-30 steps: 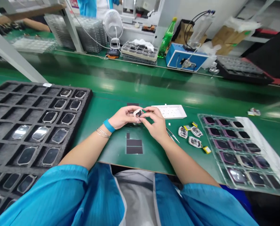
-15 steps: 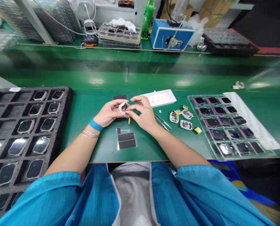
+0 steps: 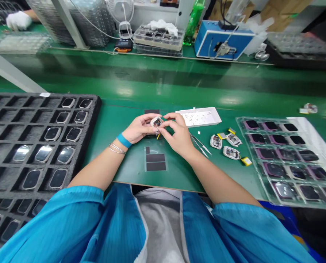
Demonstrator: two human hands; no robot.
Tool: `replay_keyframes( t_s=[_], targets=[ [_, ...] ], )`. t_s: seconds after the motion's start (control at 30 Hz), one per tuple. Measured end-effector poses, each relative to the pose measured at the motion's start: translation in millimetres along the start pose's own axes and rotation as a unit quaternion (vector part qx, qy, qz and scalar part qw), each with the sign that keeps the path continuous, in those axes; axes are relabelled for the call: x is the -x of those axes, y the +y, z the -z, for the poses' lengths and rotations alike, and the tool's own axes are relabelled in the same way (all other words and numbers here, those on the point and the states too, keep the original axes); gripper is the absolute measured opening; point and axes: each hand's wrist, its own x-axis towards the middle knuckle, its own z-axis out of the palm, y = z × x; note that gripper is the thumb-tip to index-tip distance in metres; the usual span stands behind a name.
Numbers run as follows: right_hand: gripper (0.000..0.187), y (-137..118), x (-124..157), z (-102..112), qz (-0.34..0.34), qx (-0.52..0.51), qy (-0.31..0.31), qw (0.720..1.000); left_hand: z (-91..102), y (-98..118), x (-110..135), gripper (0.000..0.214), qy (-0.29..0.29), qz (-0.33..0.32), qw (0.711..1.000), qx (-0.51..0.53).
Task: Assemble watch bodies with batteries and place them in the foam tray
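Observation:
Between thumb and fingers, my left hand (image 3: 138,128) holds an opened smartwatch case (image 3: 155,122), its dark inner parts facing up. A small yellow piece hangs below the case. My right hand (image 3: 177,133) is closed in a pinch at the case's right edge; what its fingertips grip, if anything, is too small to make out. Tweezers (image 3: 201,144) lie on the green table just right of my right hand. Beyond it stands a shallow white box (image 3: 214,116) with tiny dark pieces inside. Nearer me lies a clear sheet with dark adhesive pieces (image 3: 155,162).
Several open watch cases (image 3: 231,152) with yellow-edged batteries lie to the right. Past them is a clear plastic tray (image 3: 257,175) of watch screens. A black foam tray (image 3: 95,109) with watches is at left. A blue machine (image 3: 217,38) stands on the back shelf; a co-worker's gloved hand (image 3: 19,21) shows far left.
The view has shifted, so the scene sits further right and the left tray shows more. Both hands stay together at the watch case, with little change in their grip.

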Motion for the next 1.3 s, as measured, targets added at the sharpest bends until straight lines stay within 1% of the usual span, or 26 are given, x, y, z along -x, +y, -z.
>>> replay_keyframes(
  t_s=[0.17, 0.27, 0.4, 0.53, 0.67, 0.77, 0.83, 0.87, 0.93, 1.03, 1.1, 1.17, 1.2, 1.23, 1.3],
  targets=[
    [0.002, -5.9, 1.4, -2.7, 0.026, 0.016, 0.054, 0.998, -2.9, 1.6, -0.9, 0.064, -0.005, -0.041, 0.999, -0.022],
    [0.005, -10.3, 1.6, -3.9, 0.047, 0.013, 0.071, 0.996, -5.7, 0.9, -1.5, 0.059, -0.008, -0.07, 0.997, -0.02],
    [0.008, -13.3, 1.5, -4.2, 0.054, 0.014, 0.085, 0.995, -8.2, -0.9, -2.2, 0.056, -0.007, -0.096, 0.995, -0.016],
    [0.009, -12.1, 1.6, -3.5, 0.063, 0.033, 0.087, 0.994, -9.4, -3.0, -3.5, 0.057, 0.002, -0.106, 0.994, -0.016],
    [0.011, -9.9, 1.9, -6.3, 0.109, 0.079, 0.091, 0.987, -11.4, -4.9, -4.1, 0.058, 0.023, -0.115, 0.993, -0.011],
    [0.013, -9.3, -1.3, -2.6, 0.124, 0.1, 0.089, 0.983, -12.6, -4.0, -2.0, 0.059, 0.03, -0.097, 0.995, 0.003],
    [0.015, -6.7, -6.6, 9.1, 0.099, 0.108, 0.085, 0.985, -12.6, -1.9, 0.2, 0.059, 0.02, -0.063, 0.998, 0.022],
    [0.015, -3.6, -10.1, 18.2, 0.073, 0.116, 0.084, 0.987, -12.3, -0.5, 1.3, 0.06, 0.012, -0.044, 0.998, 0.036],
    [0.015, 7.5, -17.5, 40.2, -0.012, 0.147, 0.084, 0.985, -11.4, 2.1, 3.0, 0.063, -0.001, -0.014, 0.998, 0.067],
    [0.018, 33.5, -25.8, 71.3, -0.157, 0.211, 0.064, 0.963, -9.2, 4.4, 4.3, 0.065, -0.016, 0.004, 0.995, 0.103],
    [0.021, 49.6, -27.6, 82.7, -0.213, 0.254, 0.034, 0.943, -7.5, 4.6, 4.5, 0.065, -0.023, 0.005, 0.993, 0.116],
    [0.025, 56.6, -27.2, 84.3, -0.228, 0.281, 0.006, 0.932, -6.1, 4.2, 4.9, 0.064, -0.03, 0.005, 0.993, 0.118],
    [0.027, 55.3, -26.6, 81.7, -0.222, 0.279, -0.001, 0.934, -5.7, 4.0, 5.2, 0.063, -0.032, 0.004, 0.993, 0.117],
    [0.028, 50.4, -25.8, 77.2, -0.206, 0.263, -0.001, 0.943, -5.6, 3.8, 5.5, 0.063, -0.034, 0.003, 0.993, 0.115],
    [0.026, 31.9, -23.6, 63.8, -0.165, 0.175, 0.013, 0.971, -6.2, 3.4, 6.2, 0.062, -0.037, 0.001, 0.993, 0.112]
  ],
)
